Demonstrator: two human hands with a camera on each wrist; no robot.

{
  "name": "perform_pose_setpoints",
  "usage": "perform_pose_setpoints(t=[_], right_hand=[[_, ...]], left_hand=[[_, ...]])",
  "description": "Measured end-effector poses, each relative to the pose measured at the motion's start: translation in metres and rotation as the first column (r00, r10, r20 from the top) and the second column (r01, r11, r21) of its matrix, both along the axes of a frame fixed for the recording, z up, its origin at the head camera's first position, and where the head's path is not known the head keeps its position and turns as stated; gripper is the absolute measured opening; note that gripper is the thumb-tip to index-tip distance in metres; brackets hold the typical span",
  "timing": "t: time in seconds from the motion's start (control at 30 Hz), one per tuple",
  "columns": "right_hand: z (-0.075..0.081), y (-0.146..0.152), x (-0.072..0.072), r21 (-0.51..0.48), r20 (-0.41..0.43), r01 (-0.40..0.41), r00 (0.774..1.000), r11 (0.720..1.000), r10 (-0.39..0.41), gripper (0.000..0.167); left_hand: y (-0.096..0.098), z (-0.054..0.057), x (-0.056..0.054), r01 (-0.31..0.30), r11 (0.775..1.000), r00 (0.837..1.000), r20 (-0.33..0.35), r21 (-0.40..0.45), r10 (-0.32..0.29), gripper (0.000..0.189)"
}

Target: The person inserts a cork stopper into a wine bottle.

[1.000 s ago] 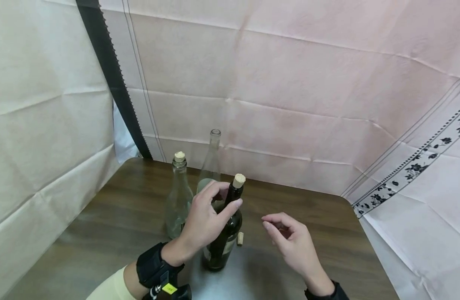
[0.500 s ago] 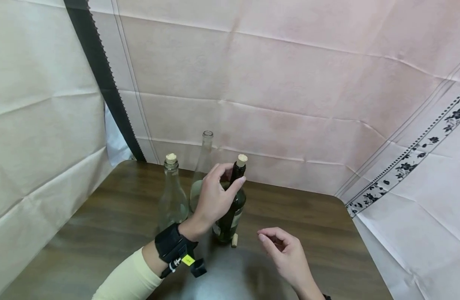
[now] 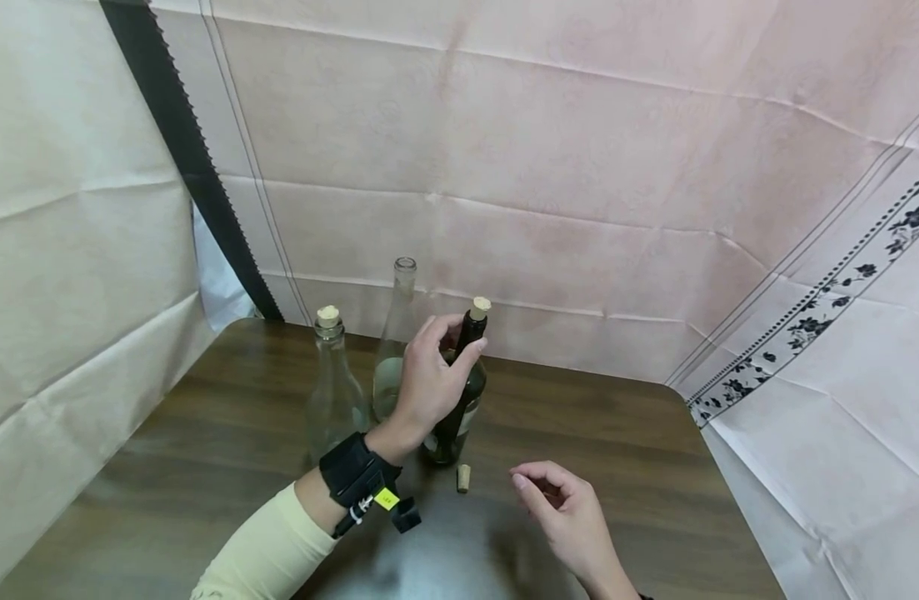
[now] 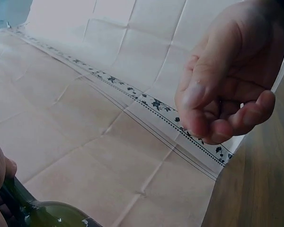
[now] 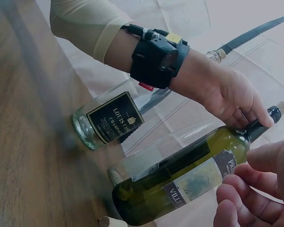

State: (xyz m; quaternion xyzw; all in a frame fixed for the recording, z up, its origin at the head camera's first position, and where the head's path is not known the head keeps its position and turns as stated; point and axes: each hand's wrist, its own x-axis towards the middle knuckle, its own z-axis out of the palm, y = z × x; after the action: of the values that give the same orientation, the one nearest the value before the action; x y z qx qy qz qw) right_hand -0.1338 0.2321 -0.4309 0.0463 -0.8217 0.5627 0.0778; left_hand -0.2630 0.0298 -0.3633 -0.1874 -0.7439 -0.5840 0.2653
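Observation:
My left hand (image 3: 432,379) grips the neck of a dark green wine bottle (image 3: 459,408), thumb on the near side. A cork (image 3: 480,308) sticks out of its mouth, and the right wrist view shows the bottle's label (image 5: 199,177). My right hand (image 3: 567,518) hovers over the table to the right, fingers loosely curled with nothing visible in them; the left wrist view shows this hand (image 4: 227,80) too. A loose cork (image 3: 463,478) stands on the table just in front of the bottle's base.
Left of the green bottle stands a clear bottle (image 3: 334,400) with a cork in its mouth, dark-labelled in the right wrist view. Behind my left hand is a taller clear bottle (image 3: 399,321) without a cork. Creased cloth (image 3: 549,167) hangs behind the wooden table (image 3: 616,433).
My left hand has moved the green bottle back, away from me, so the loose cork now lies in front of its base. My right hand has come slightly nearer to me.

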Motion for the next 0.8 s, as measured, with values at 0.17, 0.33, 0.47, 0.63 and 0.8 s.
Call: perform_pose_setpoints(t=[0.17, 0.33, 0.47, 0.63, 0.8], right_hand=[[-0.004, 0.001, -0.001, -0.006, 0.012, 0.0, 1.0, 1.0, 0.0, 0.007], [-0.006, 0.002, -0.002, -0.02, 0.04, 0.005, 0.999, 1.0, -0.005, 0.008], [-0.009, 0.003, -0.004, -0.02, 0.042, 0.009, 0.999, 1.0, -0.009, 0.008], [-0.012, 0.005, -0.007, -0.019, 0.039, 0.012, 0.999, 1.0, -0.011, 0.007], [-0.013, 0.007, -0.009, -0.023, 0.055, 0.013, 0.998, 1.0, -0.012, 0.008]], left_hand=[[0.006, -0.004, -0.006, -0.007, 1.0, 1.0, 0.001, 0.0, 0.007, 0.031], [0.012, -0.008, -0.012, 0.012, 1.0, 1.0, -0.002, 0.014, -0.012, 0.032], [0.015, -0.011, -0.016, 0.015, 1.0, 1.0, 0.0, 0.013, -0.015, 0.032], [0.019, -0.012, -0.019, 0.005, 1.0, 1.0, -0.001, -0.003, -0.005, 0.032], [0.022, -0.013, -0.021, 0.009, 1.0, 1.0, -0.007, -0.019, -0.009, 0.032]])
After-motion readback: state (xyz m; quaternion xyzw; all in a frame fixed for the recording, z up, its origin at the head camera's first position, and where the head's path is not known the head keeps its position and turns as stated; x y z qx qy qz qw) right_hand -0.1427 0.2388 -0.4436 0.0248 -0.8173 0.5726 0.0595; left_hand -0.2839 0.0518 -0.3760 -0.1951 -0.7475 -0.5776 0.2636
